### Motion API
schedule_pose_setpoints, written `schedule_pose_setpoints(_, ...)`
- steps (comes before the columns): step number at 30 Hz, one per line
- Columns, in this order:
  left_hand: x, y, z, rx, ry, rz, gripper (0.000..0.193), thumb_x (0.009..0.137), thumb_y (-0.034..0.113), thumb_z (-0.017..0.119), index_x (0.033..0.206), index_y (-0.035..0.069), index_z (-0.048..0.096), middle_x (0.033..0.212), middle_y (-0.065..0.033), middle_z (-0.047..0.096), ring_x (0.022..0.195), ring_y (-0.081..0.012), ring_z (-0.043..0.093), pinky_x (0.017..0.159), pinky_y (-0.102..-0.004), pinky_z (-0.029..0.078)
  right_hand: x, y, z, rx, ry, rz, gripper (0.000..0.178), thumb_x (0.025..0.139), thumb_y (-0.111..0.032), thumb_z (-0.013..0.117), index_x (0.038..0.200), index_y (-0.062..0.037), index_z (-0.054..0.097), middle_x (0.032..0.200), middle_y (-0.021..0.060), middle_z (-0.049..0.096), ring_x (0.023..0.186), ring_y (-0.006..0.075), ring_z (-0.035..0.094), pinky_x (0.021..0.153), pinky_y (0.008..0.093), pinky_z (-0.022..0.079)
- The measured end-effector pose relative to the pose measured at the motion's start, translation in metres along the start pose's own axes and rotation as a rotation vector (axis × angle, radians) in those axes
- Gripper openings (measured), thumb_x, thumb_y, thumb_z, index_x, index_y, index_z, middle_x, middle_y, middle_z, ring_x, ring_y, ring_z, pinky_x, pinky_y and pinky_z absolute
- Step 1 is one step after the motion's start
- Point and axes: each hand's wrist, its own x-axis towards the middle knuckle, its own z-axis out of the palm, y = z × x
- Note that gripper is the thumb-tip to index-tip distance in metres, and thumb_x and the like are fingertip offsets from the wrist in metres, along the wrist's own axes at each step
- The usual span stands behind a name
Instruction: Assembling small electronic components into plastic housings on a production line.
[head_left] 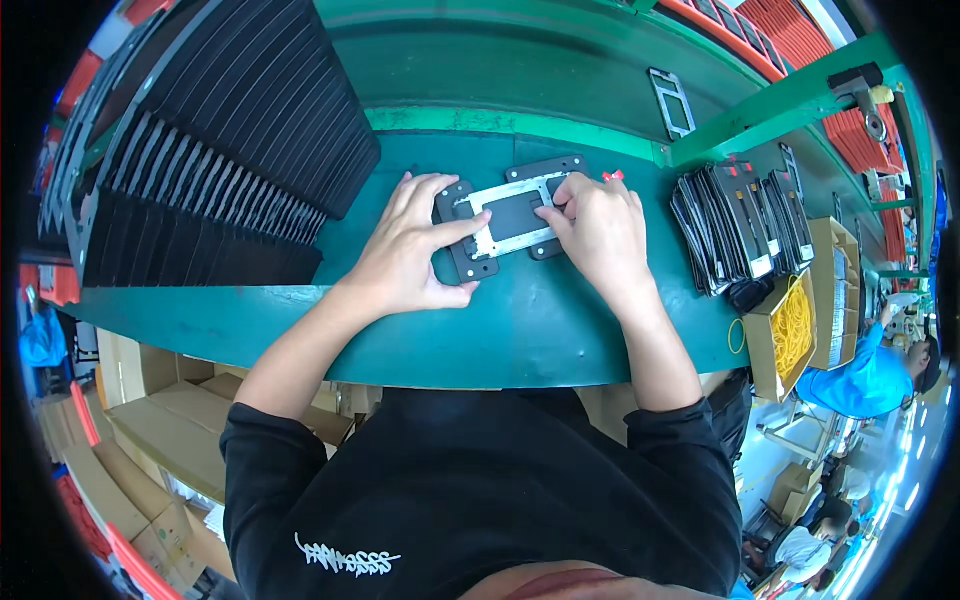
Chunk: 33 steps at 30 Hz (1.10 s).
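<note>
A black fixture block (465, 262) with notched corners lies on the green bench, slightly tilted. In it sits a silver-white phone mid-frame (515, 243) with a dark grey centre. My left hand (405, 245) grips the fixture's left end, its thumb laid on the frame's left edge and its fingers at the far corner. Over the right end is my right hand (605, 230), thumb and fingers closed together at the frame. What they pinch, if anything, is hidden. A small red object (613, 176) shows just beyond the right hand.
Tall stacks of black slotted trays (250, 110) stand at the left. Right of my hands are stacked dark phone frames (735, 225), a box of yellow bands (792, 325) and a divided carton (835, 290). A metal frame (672, 103) lies beyond the green rail (780, 98).
</note>
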Motion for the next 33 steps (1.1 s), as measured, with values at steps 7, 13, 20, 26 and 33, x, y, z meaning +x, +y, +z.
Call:
schedule_pose_setpoints(7, 0.007, 0.005, 0.002, 0.011, 0.009, 0.015, 0.074, 0.055, 0.029, 0.09, 0.126, 0.017, 0.075, 0.143, -0.0236, 0.048, 0.136, -0.0449, 0.046, 0.121, -0.0638, 0.028, 0.003, 0.007, -0.008, -0.012, 0.191, 0.026, 0.031, 0.076, -0.024, 0.088, 0.095, -0.0069, 0.069, 0.097, 0.0139, 0.07, 0.093, 0.0351, 0.065, 0.081, 0.046, 0.049)
schedule_pose_setpoints(13, 0.006, 0.013, -0.004, 0.019, 0.068, 0.035, 0.075, 0.059, 0.023, 0.087, 0.132, 0.014, 0.07, 0.141, -0.0218, 0.05, 0.133, -0.0461, 0.047, 0.117, -0.0618, 0.034, 0.012, 0.057, -0.052, -0.044, 0.459, 0.118, 0.035, 0.078, -0.026, 0.086, 0.104, -0.0071, 0.072, 0.105, 0.0159, 0.071, 0.101, 0.0382, 0.064, 0.084, 0.0477, 0.05)
schedule_pose_setpoints(20, 0.009, 0.006, 0.001, -0.029, 0.267, 0.115, 0.07, 0.066, 0.016, 0.081, 0.133, 0.007, 0.065, 0.134, -0.0185, 0.055, 0.128, -0.0449, 0.05, 0.114, -0.0576, 0.038, -0.029, 0.132, -0.099, -0.26, 0.232, 0.562, 0.029, 0.084, -0.022, 0.078, 0.109, -0.0067, 0.075, 0.096, 0.0156, 0.076, 0.095, 0.0355, 0.071, 0.086, 0.0472, 0.052)
schedule_pose_setpoints(26, 0.005, 0.005, 0.008, 0.03, 0.359, 0.281, 0.053, 0.073, 0.018, 0.077, 0.123, 0.002, 0.067, 0.124, -0.0187, 0.06, 0.12, -0.0419, 0.057, 0.109, -0.0553, 0.043, -0.028, 0.104, -0.114, -0.367, 0.274, 0.457, 0.017, 0.088, -0.018, 0.072, 0.102, -0.0083, 0.076, 0.087, 0.0127, 0.076, 0.083, 0.0343, 0.072, 0.083, 0.046, 0.054)
schedule_pose_setpoints(33, 0.017, 0.066, 0.036, -0.759, 0.332, 0.207, 0.086, 0.085, 0.028, 0.077, 0.153, -0.002, 0.034, 0.143, -0.0231, 0.046, 0.128, -0.0413, 0.054, 0.109, -0.053, 0.045, -0.028, -0.013, -0.098, 0.301, 0.365, -0.389, 0.017, 0.086, -0.008, 0.073, 0.102, -0.0082, 0.077, 0.093, 0.0098, 0.076, 0.078, 0.0273, 0.073, 0.068, 0.0376, 0.057)
